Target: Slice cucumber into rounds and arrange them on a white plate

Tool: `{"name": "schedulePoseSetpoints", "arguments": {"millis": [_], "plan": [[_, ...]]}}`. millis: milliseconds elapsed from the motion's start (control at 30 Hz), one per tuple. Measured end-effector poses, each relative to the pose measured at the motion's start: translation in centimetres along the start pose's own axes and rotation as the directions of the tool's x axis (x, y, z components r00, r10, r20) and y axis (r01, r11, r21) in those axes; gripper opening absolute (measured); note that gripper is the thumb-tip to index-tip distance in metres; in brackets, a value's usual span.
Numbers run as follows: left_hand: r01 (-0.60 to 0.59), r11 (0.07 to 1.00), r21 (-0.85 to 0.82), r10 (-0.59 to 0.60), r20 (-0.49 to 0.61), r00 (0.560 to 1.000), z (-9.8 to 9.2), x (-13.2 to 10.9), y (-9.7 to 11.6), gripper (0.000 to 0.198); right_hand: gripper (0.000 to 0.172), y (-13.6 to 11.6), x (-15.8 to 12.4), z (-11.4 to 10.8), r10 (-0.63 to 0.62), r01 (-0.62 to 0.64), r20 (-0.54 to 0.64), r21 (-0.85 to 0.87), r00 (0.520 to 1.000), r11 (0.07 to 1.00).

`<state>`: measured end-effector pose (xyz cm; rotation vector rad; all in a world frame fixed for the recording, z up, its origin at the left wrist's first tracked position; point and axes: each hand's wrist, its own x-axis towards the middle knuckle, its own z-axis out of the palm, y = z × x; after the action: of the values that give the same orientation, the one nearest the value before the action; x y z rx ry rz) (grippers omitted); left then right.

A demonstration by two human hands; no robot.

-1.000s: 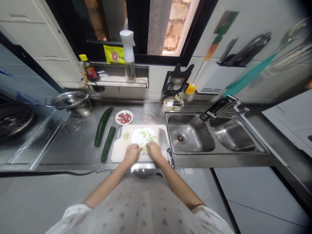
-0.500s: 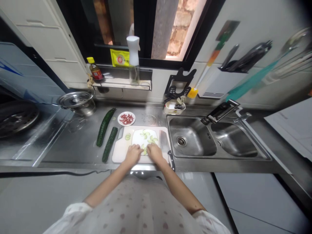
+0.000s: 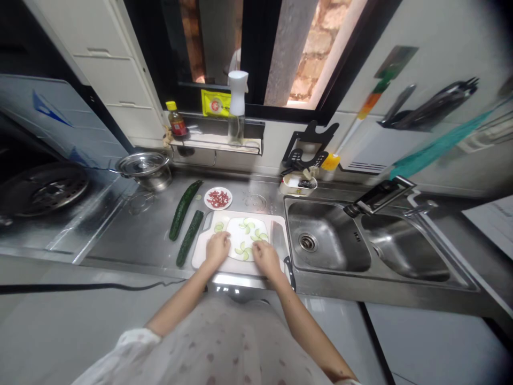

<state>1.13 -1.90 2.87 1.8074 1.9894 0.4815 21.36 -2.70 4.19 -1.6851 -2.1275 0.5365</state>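
A white plate [image 3: 235,238] lies on the pale cutting board [image 3: 202,256], with thin green cucumber slices [image 3: 243,251] fanned into three pinwheels on it. My left hand [image 3: 218,248] is at the plate's left edge, fingers curled in. Over the plate's lower right edge is my right hand [image 3: 265,256], its fingers drawn together close to the nearest pinwheel. Anything inside either hand is hidden. Several loose cucumber slices [image 3: 218,227] rest on the board just above my left hand. A kitchen knife [image 3: 277,238] lies along the board's right side, its black handle towards me.
Two whole-looking cucumbers [image 3: 185,211] lie left of the board. Behind it stands a small plate of chopped red pieces [image 3: 218,199]. A double sink [image 3: 326,235] is at the right; a lidded steel pot [image 3: 146,170] stands at the back left.
My hands have moved apart, the left one leftward off the nearest slices, so the lower pinwheel now shows fully. The whole view has shifted slightly.
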Motion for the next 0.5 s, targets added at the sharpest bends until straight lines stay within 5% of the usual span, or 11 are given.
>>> {"name": "schedulePoseSetpoints", "arguments": {"millis": [167,500], "plan": [[0.253,0.967,0.035,-0.249,-0.084,0.965,-1.3,2.3,-2.4,0.031,0.024,0.4,-0.3,-0.8,-0.005,0.007,-0.048,0.047,0.999,0.999],[0.337,0.929,0.154,-0.331,-0.061,0.942,-1.0,4.3,-3.1,0.038,0.028,0.2,-0.8,-0.7,-0.012,0.019,-0.074,0.098,0.997,0.995]]}}
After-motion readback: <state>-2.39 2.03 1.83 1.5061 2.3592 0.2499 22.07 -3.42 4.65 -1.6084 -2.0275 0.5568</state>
